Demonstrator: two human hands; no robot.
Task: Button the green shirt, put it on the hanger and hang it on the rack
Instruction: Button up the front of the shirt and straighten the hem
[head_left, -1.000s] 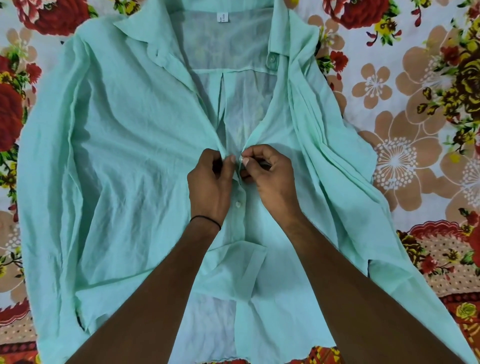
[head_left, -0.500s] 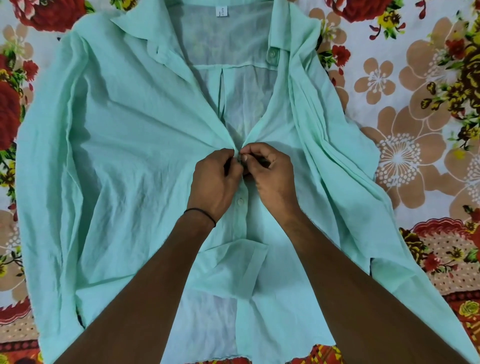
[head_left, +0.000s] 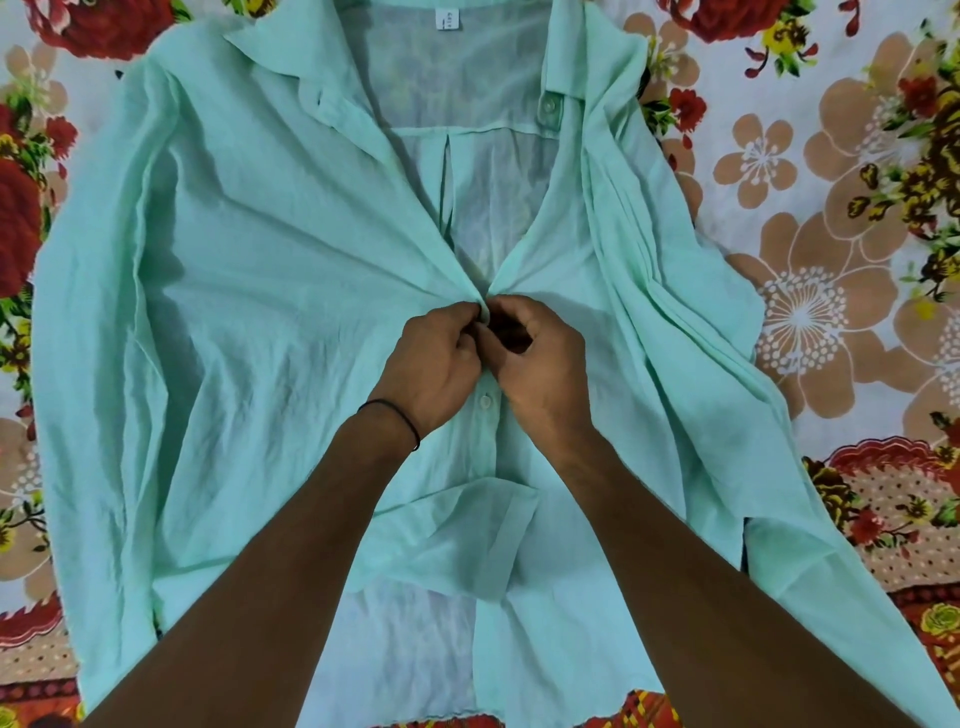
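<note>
The light green shirt (head_left: 249, 312) lies spread face up on a flowered bedsheet, collar at the top. Its front is open from the collar down to the chest. My left hand (head_left: 431, 364) pinches the left front edge at mid-chest. My right hand (head_left: 540, 364) pinches the right front edge, fingertips meeting those of the left hand. The button between my fingers is hidden. One fastened button (head_left: 485, 400) shows just below my hands. Another button (head_left: 548, 107) sits at the collar. No hanger or rack is in view.
The flowered bedsheet (head_left: 810, 322) surrounds the shirt on all sides. The shirt's sleeves lie along its left and right sides, and a cuff (head_left: 467, 540) is folded over the lower front between my forearms.
My two hands have drawn the front edges closer together, and the fingertips now overlap at the placket. The view has shifted slightly.
</note>
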